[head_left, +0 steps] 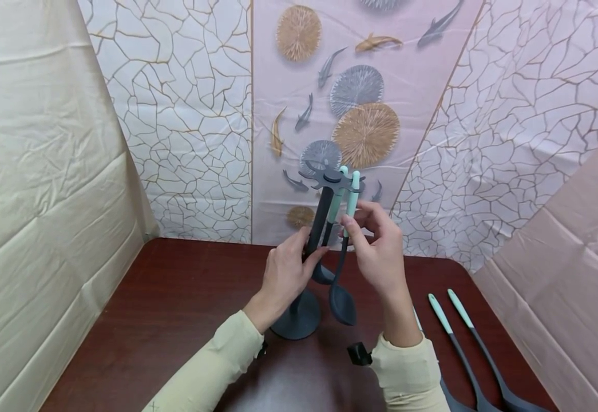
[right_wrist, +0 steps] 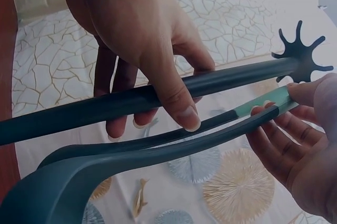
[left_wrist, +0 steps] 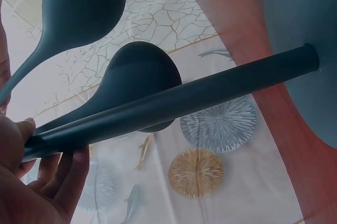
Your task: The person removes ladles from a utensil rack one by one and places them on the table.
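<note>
Two bare hands work at a dark utensil stand (head_left: 321, 217) rising from a reddish-brown table (head_left: 185, 320). At the pole's 8 o'clock, the left hand (head_left: 287, 268) has its fingers curled round the shaft. At 3 o'clock, the right hand (head_left: 383, 249) pinches the mint handle of a dark spoon (head_left: 343, 306), thumb against fingers; the handle's tip reaches the hooked top (head_left: 332, 178), and the bowl hangs toward the hand's 7 o'clock. Between spoon and pole is a second mint-handled utensil (head_left: 323, 276); whether the right fingers touch it cannot be told. Three more utensils (head_left: 440, 313) lie at 4 o'clock, one partly behind the right sleeve (head_left: 407, 366). Fish-printed cloth (head_left: 299, 109) hangs at 12 o'clock.
</note>
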The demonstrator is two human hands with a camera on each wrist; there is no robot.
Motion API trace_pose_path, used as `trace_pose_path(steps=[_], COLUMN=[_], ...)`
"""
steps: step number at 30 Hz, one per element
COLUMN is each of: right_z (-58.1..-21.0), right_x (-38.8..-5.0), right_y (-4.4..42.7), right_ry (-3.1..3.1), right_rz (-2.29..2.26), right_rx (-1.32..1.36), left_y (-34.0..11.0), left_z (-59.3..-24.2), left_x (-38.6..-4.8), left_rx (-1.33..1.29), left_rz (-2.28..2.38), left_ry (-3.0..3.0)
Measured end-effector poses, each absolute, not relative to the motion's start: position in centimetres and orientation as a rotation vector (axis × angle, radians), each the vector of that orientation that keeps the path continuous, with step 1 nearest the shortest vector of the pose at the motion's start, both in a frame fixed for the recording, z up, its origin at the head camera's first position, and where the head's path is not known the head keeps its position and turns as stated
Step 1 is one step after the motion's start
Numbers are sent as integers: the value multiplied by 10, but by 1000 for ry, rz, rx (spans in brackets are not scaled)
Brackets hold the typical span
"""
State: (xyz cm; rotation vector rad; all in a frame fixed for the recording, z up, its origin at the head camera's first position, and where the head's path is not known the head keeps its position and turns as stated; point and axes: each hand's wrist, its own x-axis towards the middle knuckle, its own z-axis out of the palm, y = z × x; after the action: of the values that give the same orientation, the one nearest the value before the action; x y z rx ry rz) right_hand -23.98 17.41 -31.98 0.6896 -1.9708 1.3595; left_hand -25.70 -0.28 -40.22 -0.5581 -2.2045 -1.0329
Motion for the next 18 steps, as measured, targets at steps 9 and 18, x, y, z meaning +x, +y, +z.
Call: trace_pose_path(steps=[9,18], right_z=[-320,-318], right_x=[-238,-237], right_y=[177,178], right_ry=[-1965,-1964], right_rz=[1368,1380], right_rx=[673,639], left_y=[-2,-1], left_z=[-402,-403], left_x=[-256,-256], left_rx=[-536,-533], left_rz=[-1027,-1033], left_ry=[-2206,-2206])
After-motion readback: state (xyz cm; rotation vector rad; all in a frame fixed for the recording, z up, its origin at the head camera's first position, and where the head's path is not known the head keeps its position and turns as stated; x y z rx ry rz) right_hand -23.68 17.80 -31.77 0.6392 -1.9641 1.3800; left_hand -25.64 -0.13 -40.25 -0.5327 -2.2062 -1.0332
